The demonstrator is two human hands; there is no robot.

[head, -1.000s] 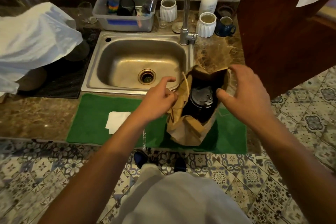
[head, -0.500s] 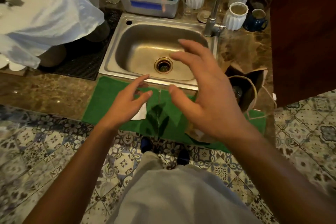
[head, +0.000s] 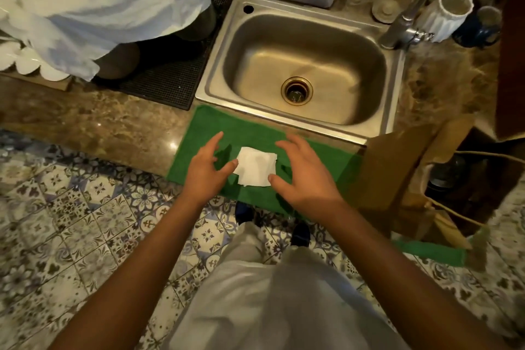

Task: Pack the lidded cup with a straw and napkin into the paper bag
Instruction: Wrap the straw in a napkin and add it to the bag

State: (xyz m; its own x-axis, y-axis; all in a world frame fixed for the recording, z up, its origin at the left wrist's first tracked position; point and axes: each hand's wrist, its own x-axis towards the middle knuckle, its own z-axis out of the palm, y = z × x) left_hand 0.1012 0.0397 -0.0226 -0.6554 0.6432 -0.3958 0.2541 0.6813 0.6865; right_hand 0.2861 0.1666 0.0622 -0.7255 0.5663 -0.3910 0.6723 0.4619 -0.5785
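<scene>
Head view: both hands are hovering spread, left hand point(head: 205, 172) and right hand point(head: 300, 176) flanking the napkin point(head: 256, 167) lying on the green mat point(head: 312, 156). Next, I'd guess, pinching it for the bag point(head: 397, 176).

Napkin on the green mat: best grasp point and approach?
Pinch the napkin at an edge or corner, coming from above. It lies flat on the green mat, folded thin, so nothing stands up to wrap fingers round. The left hand and right hand flank it, both open; the left thumb already meets its left edge, probably the easiest place to lift.
</scene>
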